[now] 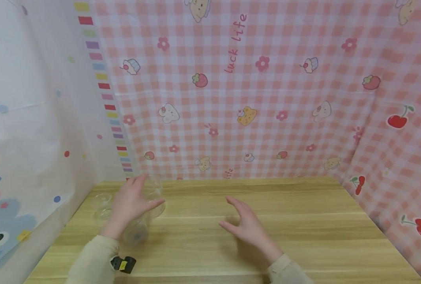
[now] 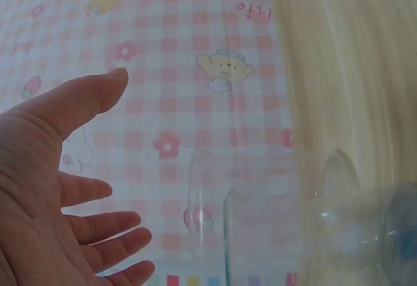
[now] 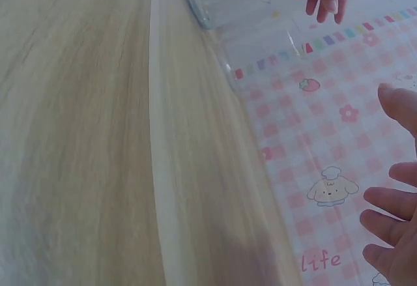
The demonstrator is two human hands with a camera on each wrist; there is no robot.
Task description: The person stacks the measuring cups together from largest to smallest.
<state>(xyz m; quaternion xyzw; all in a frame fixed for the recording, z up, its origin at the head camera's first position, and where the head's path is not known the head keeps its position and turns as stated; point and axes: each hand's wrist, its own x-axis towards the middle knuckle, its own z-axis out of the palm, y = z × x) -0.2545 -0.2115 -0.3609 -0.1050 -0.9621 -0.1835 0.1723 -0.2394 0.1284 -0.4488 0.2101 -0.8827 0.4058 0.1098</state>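
Several clear transparent vessels stand at the left of the wooden table. One (image 1: 103, 206) is left of my left hand (image 1: 130, 203), a taller one (image 1: 156, 190) is behind it to the right, and another (image 1: 137, 232) is nearer, partly hidden by the hand. My left hand is raised by them, thumb and fingers apart, holding nothing. The left wrist view shows it separate from a vessel (image 2: 280, 234) with a bluish base. My right hand (image 1: 247, 225) hovers over the middle of the table, fingers spread and gripping nothing.
The wooden table (image 1: 285, 205) meets a pink checked cloth (image 1: 231, 98) at the back and right. A white printed cloth (image 1: 36, 98) hangs on the left. A small black object with a yellow label (image 1: 124, 264) is at my left cuff.
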